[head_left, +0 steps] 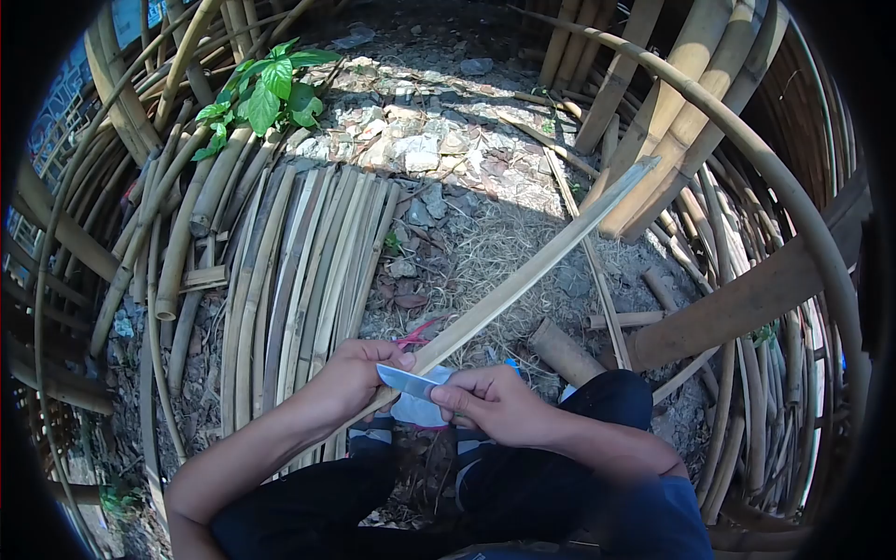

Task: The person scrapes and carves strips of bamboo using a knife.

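A long split bamboo strip [523, 275] runs diagonally from lower left to upper right. My left hand [355, 373] is closed round its lower part. In my right hand [485, 399], fingers and thumb pinch a flat metal blade [407, 381], which lies across the strip close to my left thumb. The blade's handle, if it has one, is hidden in my right hand. Below the hands, between my feet, is a white and pink item [420, 411] that I cannot make out.
Bamboo strips [303, 252] lie side by side at the left. A leafy plant [265, 98] grows behind them. Thick bamboo poles [691, 121] stand at the upper right, a curved pole [793, 201] arches down the right side, and a short bamboo piece [566, 353] lies near my knee.
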### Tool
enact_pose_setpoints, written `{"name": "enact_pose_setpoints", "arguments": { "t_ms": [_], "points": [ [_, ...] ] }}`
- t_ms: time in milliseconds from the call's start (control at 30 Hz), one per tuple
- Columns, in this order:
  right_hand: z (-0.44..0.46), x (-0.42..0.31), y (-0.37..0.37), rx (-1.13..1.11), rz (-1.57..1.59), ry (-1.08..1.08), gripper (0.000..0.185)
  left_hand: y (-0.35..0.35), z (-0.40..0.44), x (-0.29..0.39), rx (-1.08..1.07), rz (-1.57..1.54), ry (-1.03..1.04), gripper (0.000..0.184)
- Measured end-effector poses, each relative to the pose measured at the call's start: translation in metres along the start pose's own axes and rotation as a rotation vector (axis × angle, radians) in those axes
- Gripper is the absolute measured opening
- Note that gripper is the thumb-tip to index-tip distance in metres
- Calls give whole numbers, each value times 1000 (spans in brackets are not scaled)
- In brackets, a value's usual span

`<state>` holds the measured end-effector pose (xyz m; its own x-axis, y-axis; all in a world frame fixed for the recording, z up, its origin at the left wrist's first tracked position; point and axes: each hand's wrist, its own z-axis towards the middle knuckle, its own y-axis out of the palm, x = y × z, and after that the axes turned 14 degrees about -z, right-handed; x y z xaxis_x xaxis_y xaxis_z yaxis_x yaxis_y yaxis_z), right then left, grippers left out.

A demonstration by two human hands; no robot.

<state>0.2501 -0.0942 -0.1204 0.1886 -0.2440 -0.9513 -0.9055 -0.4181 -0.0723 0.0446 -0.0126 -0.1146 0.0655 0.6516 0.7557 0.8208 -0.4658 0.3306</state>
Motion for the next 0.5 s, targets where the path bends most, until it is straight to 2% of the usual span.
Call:
{"name": "enact_pose_setpoints", "arguments": {
  "t_ms": [233,333,500],
  "points": [
    [4,-2,-11,107,-51,102,37,-5,-5,0,5,-101,95,14],
    [6,10,-13,139,-78,65,36,-7,-2,-2,34,-26,105,15],
    [6,6,-18,131,-57,54,35,-4,-6,2,11,-75,101,16]
  ]
}}
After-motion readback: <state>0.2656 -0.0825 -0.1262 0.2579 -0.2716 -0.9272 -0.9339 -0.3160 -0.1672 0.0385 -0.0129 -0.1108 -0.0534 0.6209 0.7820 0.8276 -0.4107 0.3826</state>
